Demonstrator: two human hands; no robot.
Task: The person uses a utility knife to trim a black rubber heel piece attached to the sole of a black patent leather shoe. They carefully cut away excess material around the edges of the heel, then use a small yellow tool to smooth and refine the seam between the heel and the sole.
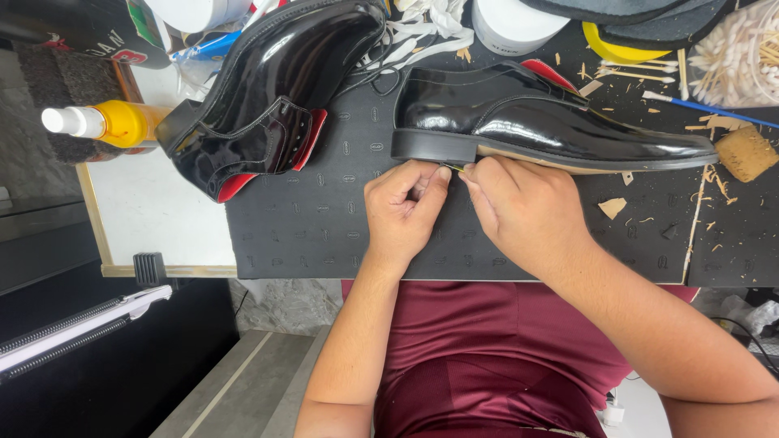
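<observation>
Seen from above, 2 bare hands met at the heel of a glossy black patent leather dress shoe [552,122] lying on its side on a black embossed rubber work mat [324,219]. The left hand [403,207] was curled, its thumb and fingers pressed together at the front edge of the heel block. The right hand [519,207] pinched something thin and yellowish, too small to identify, against the tan sole edge just beside the heel. A 2nd matching black shoe with a red lining [272,93] lay tilted to the left, near a yellow bottle with a white cap [105,122]. Tan leather shavings [613,207] were scattered across the mat, and a tub of cotton swabs [742,53] stood at the upper right.
</observation>
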